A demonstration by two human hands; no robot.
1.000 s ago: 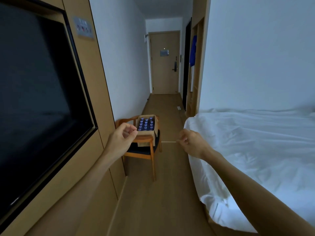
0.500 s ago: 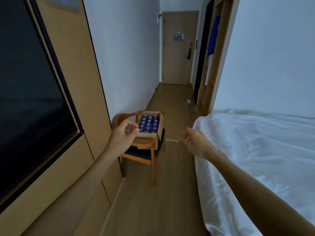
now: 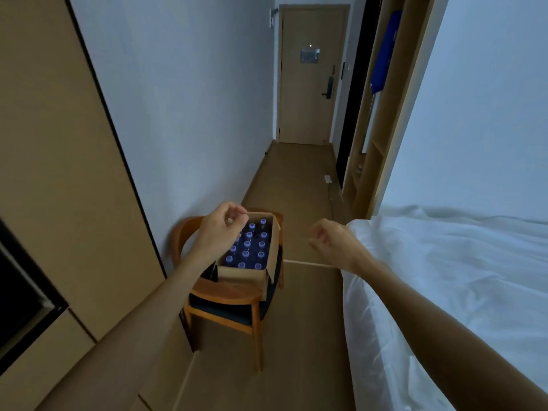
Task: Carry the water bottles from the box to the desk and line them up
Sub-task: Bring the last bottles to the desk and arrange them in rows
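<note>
A box (image 3: pixel 241 274) full of water bottles (image 3: pixel 247 244) sits on a chair (image 3: pixel 225 295). The left hand (image 3: pixel 221 232) and right hand (image 3: pixel 333 243) are in the air, fingers loosely bent, holding nothing.

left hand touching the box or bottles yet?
Cannot tell. In the head view the left hand overlaps the box's far-left corner, fingers loosely curled above the bottles; one view gives no depth.
</note>
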